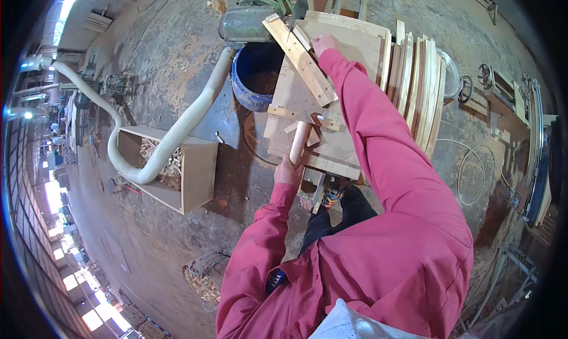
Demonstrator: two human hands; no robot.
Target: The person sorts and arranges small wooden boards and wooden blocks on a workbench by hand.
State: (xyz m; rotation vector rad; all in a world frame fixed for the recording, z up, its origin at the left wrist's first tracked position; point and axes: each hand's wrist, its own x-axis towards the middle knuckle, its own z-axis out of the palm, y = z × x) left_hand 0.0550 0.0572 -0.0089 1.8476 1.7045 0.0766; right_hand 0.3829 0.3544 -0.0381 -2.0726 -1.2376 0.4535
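Note:
My left hand (288, 172) is wrapped round the lower end of a short wooden piece (300, 142) at the front of the wooden work table (349, 126). Farther off, my right hand (325, 44) is closed at a small wooden block (302, 37) beside a long wooden bar (302, 60), near a round saw blade (299, 10). The bar lies slantwise on the table. Between my hands, a wooden strip (284, 112) is fixed across the table, with small offcuts (313, 137) near it.
Curved boards (414, 84) stand stacked at the table's right. A blue barrel (238, 81) is on its left, by a green motor (242, 25). A ribbed hose (195, 117) runs down to a box (198, 173) of wood scraps. A wire basket (204, 277) sits on the floor.

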